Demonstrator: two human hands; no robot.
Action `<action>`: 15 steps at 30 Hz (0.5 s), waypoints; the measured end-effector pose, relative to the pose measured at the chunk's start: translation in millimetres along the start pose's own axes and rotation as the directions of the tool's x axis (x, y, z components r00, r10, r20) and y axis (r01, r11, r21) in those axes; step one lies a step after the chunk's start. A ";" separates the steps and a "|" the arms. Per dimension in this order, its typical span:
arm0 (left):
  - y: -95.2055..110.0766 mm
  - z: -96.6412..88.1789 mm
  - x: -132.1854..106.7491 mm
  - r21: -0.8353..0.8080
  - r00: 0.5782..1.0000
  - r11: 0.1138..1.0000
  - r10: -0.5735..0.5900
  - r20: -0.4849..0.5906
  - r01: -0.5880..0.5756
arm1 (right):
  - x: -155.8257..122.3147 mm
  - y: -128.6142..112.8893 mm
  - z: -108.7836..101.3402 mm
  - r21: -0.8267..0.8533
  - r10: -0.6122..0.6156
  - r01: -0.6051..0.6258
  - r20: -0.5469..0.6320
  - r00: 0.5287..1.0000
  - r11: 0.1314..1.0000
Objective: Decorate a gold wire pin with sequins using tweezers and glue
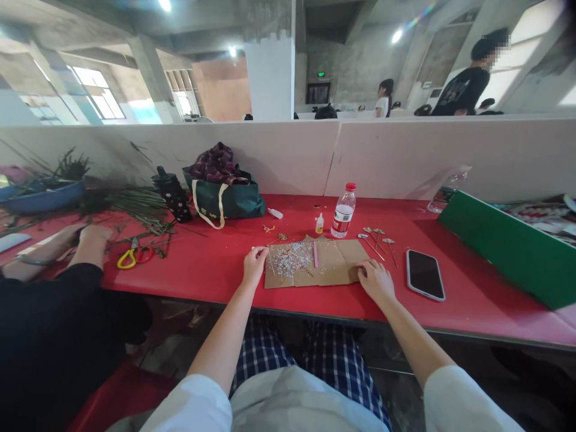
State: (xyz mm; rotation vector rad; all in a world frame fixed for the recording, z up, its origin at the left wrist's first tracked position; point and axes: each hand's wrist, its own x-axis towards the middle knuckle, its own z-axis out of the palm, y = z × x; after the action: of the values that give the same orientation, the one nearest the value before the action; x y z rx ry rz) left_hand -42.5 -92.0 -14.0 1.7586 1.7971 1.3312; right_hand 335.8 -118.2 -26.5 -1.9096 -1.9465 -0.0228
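A flat piece of brown cardboard (346, 252) lies in front of me on the red table. Small multicoloured bits (292, 259) are spread over its left half, and a pink strip (315, 255) lies beside them. My left hand (255, 265) is closed in a pinch at the cardboard's left edge; what its fingertips hold is too small to make out. A thin stick (271, 264) shows just beside those fingers. At the right edge, my right hand (377, 279) rests with loosely bent fingers on the cardboard, with nothing visible in it.
Behind the cardboard stand a small glue bottle (319, 224) and a water bottle (344, 211). Thin sticks with decorated heads (380, 240), a phone (425, 275) and a green box (504, 246) are rightward. Scissors (135, 255), a green bag (234, 201) and a co-worker's hands (85, 240) are leftward.
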 end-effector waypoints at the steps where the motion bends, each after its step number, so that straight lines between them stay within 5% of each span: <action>1: -0.6 0.1 -0.4 -0.024 1.000 1.000 -0.007 0.008 0.007 | 0.1 0.2 -0.1 0.001 0.000 0.000 0.002 1.000 1.000; 8: -0.4 -0.2 -1.2 -0.151 0.999 0.987 -0.050 0.015 0.052 | -0.2 -0.9 -1.0 0.009 0.004 -0.004 0.000 1.000 1.000; 15: -9.8 4.0 0.6 -0.272 0.980 0.956 -0.148 -0.133 0.108 | 0.0 -1.0 -1.1 0.021 0.008 -0.008 0.003 1.000 1.000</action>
State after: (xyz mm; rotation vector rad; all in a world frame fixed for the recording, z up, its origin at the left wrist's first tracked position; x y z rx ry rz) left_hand -45.8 -88.2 -23.3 1.4111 1.6838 1.6027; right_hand 335.1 -118.6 -25.3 -1.9051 -1.9333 0.0024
